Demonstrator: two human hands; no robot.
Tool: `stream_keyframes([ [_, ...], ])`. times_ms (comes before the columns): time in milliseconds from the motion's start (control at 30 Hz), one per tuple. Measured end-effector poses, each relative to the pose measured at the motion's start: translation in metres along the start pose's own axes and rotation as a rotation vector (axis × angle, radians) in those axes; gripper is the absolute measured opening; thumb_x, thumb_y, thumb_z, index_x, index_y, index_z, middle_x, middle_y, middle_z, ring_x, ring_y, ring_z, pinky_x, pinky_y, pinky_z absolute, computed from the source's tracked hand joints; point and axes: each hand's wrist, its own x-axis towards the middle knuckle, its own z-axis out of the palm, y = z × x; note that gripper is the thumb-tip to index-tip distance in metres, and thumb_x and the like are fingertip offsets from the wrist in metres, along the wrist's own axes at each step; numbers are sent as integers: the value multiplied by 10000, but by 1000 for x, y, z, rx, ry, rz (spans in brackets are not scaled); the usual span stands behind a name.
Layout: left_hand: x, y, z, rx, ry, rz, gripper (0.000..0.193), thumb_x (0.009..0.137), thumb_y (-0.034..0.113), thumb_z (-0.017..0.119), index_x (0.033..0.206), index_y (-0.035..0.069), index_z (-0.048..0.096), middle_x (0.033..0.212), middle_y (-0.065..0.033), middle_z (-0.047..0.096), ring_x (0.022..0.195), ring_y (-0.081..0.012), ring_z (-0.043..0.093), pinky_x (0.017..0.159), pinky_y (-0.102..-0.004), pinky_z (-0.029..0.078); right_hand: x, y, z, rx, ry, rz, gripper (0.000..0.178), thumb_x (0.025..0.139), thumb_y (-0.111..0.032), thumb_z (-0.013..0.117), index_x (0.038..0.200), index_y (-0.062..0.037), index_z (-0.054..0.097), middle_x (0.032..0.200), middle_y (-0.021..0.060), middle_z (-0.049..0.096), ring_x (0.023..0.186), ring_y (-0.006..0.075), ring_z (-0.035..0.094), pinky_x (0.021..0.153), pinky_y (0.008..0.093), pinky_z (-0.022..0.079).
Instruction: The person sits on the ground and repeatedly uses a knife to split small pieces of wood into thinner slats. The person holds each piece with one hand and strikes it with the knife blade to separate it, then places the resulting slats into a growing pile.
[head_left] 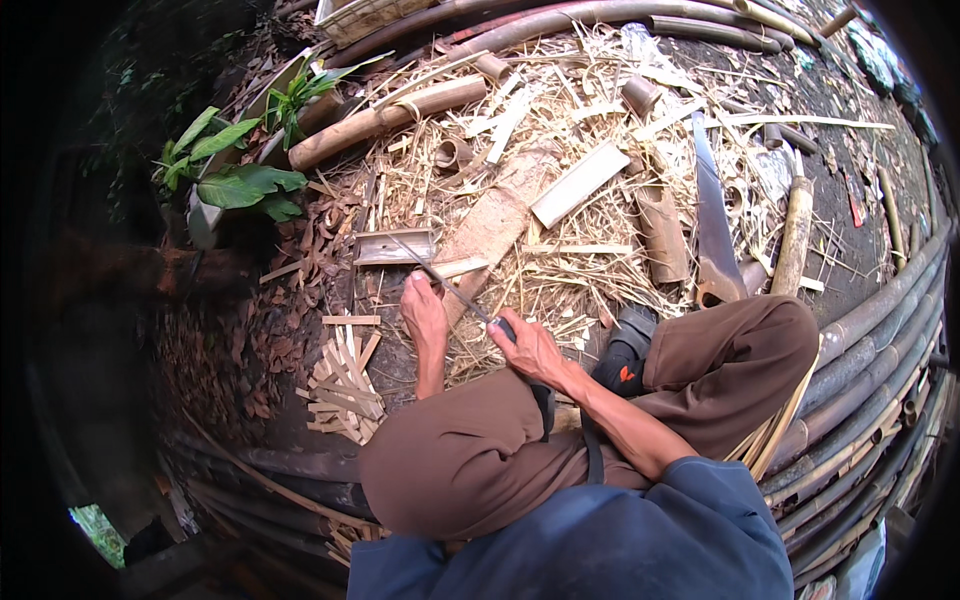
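Bamboo strip (464,267) sits at the fingertips of my left grip (427,320), pinched at its left end, part hidden by blade. My right grip (535,354), right of and slightly nearer than the left one, is wrapped round the dark handle of a knife (461,295); blade slants up-left across the strip. I see a split bamboo half (393,250) just beyond left grip, flat board (492,222) beyond-right of it, cut sticks (345,391) nearer and left. Saw (712,215) lies well right of right grip, farther out.
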Motion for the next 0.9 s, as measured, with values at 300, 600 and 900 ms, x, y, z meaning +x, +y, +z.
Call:
stream_keyframes([
  [300,-9,12,-6,103,-79,-39,481,1037,304,344,1082,-129,548,985,-261,644,901,-314,692,797,-363,588,3,53,12,-97,95,27,363,957,-403,508,1079,-68,574,703,274,608,718,451,638,629,502,473],
  [600,2,5,-8,267,-94,86,470,1026,270,321,963,-119,578,863,-279,661,790,-346,708,647,-408,567,-1,73,2,-85,37,191,484,964,-485,440,1048,-25,562,828,302,638,833,512,610,752,560,467],
  [900,14,9,-8,315,-148,16,518,1020,255,283,1050,-201,528,969,-317,639,882,-374,698,710,-375,611,-1,34,9,-53,62,-41,379,976,-424,467,1011,-54,542,533,164,519,500,332,559,503,468,421],
])
